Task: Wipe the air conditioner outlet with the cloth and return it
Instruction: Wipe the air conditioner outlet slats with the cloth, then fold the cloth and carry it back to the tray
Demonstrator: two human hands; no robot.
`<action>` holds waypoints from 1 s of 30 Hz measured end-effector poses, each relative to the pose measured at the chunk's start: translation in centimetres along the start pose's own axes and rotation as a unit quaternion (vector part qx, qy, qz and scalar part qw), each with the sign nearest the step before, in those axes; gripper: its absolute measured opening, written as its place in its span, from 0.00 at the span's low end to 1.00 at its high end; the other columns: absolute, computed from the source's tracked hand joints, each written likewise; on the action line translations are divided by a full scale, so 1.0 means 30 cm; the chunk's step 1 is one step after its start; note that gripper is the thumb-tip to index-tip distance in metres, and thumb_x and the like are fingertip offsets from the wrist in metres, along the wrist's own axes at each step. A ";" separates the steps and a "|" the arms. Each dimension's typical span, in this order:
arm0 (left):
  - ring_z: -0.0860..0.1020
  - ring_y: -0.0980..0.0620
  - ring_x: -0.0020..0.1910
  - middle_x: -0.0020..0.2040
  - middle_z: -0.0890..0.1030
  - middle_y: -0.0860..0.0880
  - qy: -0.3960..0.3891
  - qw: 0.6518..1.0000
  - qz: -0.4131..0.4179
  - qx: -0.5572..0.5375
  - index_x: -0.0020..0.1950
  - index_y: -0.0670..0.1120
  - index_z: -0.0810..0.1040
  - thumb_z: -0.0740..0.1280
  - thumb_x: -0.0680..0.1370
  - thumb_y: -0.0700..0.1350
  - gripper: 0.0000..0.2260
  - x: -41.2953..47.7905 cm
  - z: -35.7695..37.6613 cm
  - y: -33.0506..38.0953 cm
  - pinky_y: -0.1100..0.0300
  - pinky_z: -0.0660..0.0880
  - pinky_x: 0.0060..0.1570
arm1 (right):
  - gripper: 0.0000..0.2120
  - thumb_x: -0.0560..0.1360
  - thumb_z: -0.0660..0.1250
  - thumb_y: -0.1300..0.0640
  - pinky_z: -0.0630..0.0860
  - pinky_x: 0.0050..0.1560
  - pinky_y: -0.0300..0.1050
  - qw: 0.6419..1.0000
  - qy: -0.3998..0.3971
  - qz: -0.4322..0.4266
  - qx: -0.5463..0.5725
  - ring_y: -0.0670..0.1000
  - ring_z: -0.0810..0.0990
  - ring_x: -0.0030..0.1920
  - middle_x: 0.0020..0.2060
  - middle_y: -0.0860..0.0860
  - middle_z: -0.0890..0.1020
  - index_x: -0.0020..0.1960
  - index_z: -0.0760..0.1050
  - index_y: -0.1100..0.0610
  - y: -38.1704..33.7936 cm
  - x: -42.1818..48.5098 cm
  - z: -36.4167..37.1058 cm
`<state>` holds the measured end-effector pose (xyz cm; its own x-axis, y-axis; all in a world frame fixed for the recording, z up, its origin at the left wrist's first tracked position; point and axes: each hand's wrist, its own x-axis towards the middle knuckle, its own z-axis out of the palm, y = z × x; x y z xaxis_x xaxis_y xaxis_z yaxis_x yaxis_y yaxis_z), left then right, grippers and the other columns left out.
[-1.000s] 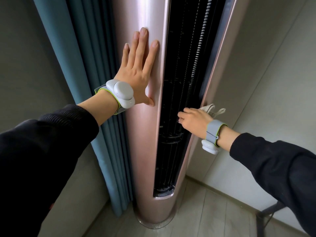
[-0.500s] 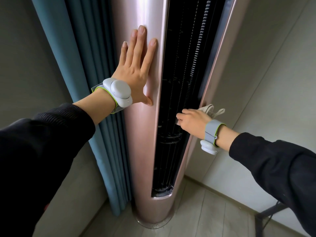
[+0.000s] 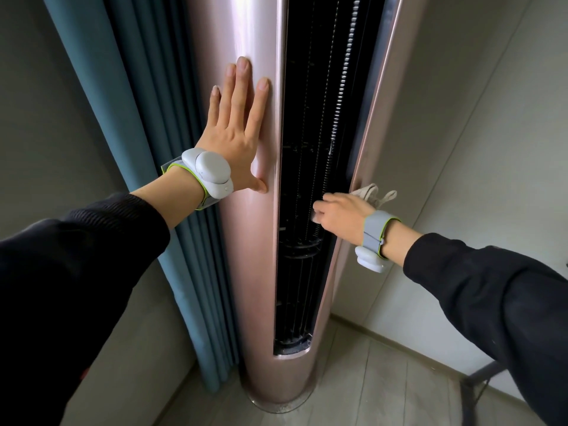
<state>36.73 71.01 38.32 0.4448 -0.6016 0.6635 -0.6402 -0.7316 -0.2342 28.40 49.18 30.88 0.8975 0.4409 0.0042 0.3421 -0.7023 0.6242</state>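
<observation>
Left hand is flat and wide open on the pink air conditioner, fingers spread and pointing up the frame, just left of the outlet, a long dark slot running top to bottom through the middle of the picture. Right hand is closed around the cloth at the slot's right edge, centre right, knuckles aimed left into the opening. A pale bunch of cloth trails out to the right behind the fingers, against the casing.
</observation>
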 end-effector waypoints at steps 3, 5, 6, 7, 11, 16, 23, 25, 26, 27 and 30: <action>0.45 0.29 0.74 0.75 0.45 0.30 -0.010 1.000 -0.007 0.007 0.77 0.38 0.42 0.79 0.51 0.64 0.69 -0.003 -0.012 0.014 0.33 0.52 0.70 | 0.12 0.71 0.62 0.62 0.76 0.44 0.38 0.996 0.074 0.049 -0.026 0.47 0.79 0.44 0.43 0.45 0.82 0.44 0.83 0.51 0.044 -0.012 -0.098; 0.44 0.29 0.74 0.75 0.45 0.30 -0.018 1.000 -0.009 0.012 0.77 0.38 0.42 0.79 0.51 0.64 0.69 -0.009 -0.024 0.020 0.33 0.52 0.70 | 0.08 0.70 0.66 0.61 0.76 0.43 0.38 0.994 0.072 0.071 -0.043 0.48 0.80 0.44 0.43 0.45 0.82 0.43 0.83 0.51 0.057 -0.019 -0.135; 0.44 0.30 0.74 0.75 0.45 0.30 -0.028 0.999 -0.011 0.014 0.77 0.39 0.41 0.79 0.50 0.64 0.70 -0.012 -0.025 0.022 0.34 0.52 0.71 | 0.09 0.73 0.64 0.63 0.75 0.49 0.40 0.995 0.063 0.075 -0.029 0.50 0.78 0.49 0.49 0.48 0.80 0.48 0.81 0.54 0.063 -0.015 -0.131; 0.44 0.30 0.74 0.75 0.44 0.31 -0.038 0.999 -0.013 0.019 0.77 0.39 0.40 0.79 0.49 0.64 0.71 -0.012 -0.035 0.021 0.35 0.52 0.71 | 0.11 0.75 0.61 0.65 0.73 0.53 0.43 0.996 0.041 0.078 -0.015 0.53 0.75 0.53 0.53 0.50 0.77 0.52 0.79 0.56 0.068 -0.011 -0.130; 0.41 0.32 0.75 0.75 0.40 0.32 -0.078 0.996 -0.017 0.040 0.76 0.39 0.36 0.80 0.49 0.64 0.73 -0.017 -0.073 0.031 0.37 0.52 0.72 | 0.11 0.75 0.60 0.68 0.72 0.51 0.46 0.994 0.048 0.100 -0.009 0.55 0.73 0.52 0.53 0.53 0.76 0.53 0.77 0.59 0.076 -0.022 -0.160; 0.43 0.32 0.75 0.74 0.37 0.30 -0.137 0.984 -0.022 0.112 0.75 0.37 0.33 0.75 0.62 0.64 0.64 -0.026 -0.146 0.076 0.43 0.56 0.72 | 0.12 0.78 0.59 0.63 0.77 0.50 0.50 0.974 0.109 0.149 0.131 0.57 0.75 0.53 0.56 0.56 0.76 0.60 0.74 0.60 0.108 -0.055 -0.245; 0.76 0.45 0.56 0.64 0.73 0.49 -0.135 0.988 -0.055 -0.047 0.70 0.48 0.65 0.57 0.78 0.60 0.25 0.023 -0.323 0.108 0.53 0.72 0.50 | 0.24 0.70 0.74 0.59 0.80 0.46 0.54 0.879 0.318 0.175 0.310 0.59 0.79 0.46 0.53 0.59 0.78 0.64 0.73 0.64 0.125 -0.130 -0.433; 0.78 0.48 0.50 0.56 0.79 0.53 -0.171 0.969 -0.121 -0.133 0.66 0.50 0.70 0.55 0.78 0.63 0.23 0.046 -0.370 0.129 0.53 0.75 0.47 | 0.26 0.69 0.75 0.56 0.79 0.47 0.54 0.865 0.340 0.172 0.325 0.58 0.79 0.46 0.53 0.58 0.78 0.63 0.73 0.63 0.127 -0.143 -0.481; 0.79 0.48 0.47 0.53 0.81 0.53 -0.180 0.956 -0.146 -0.182 0.64 0.50 0.72 0.55 0.78 0.63 0.22 0.056 -0.377 0.134 0.53 0.76 0.47 | 0.26 0.68 0.76 0.55 0.79 0.47 0.53 0.860 0.349 0.168 0.333 0.58 0.79 0.46 0.52 0.58 0.78 0.63 0.74 0.63 0.126 -0.141 -0.492; 0.79 0.48 0.46 0.51 0.81 0.52 -0.176 0.944 -0.162 -0.229 0.61 0.49 0.74 0.57 0.78 0.61 0.20 0.067 -0.395 0.140 0.53 0.77 0.47 | 0.27 0.67 0.77 0.54 0.79 0.48 0.52 0.856 0.355 0.162 0.339 0.57 0.79 0.46 0.52 0.58 0.78 0.62 0.74 0.63 0.125 -0.145 -0.511; 0.80 0.48 0.45 0.44 0.82 0.51 -0.154 0.928 -0.151 -0.303 0.54 0.46 0.79 0.65 0.78 0.51 0.11 0.087 -0.438 0.153 0.56 0.76 0.46 | 0.31 0.65 0.79 0.51 0.76 0.49 0.48 0.851 0.352 0.143 0.362 0.56 0.78 0.47 0.52 0.57 0.77 0.62 0.74 0.62 0.116 -0.165 -0.558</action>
<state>26.73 70.29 48.32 0.7594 -0.5295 0.3781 -0.6506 -0.6230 0.4343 20.50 53.92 46.12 0.6716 0.2402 0.7009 0.4474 -0.8855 -0.1252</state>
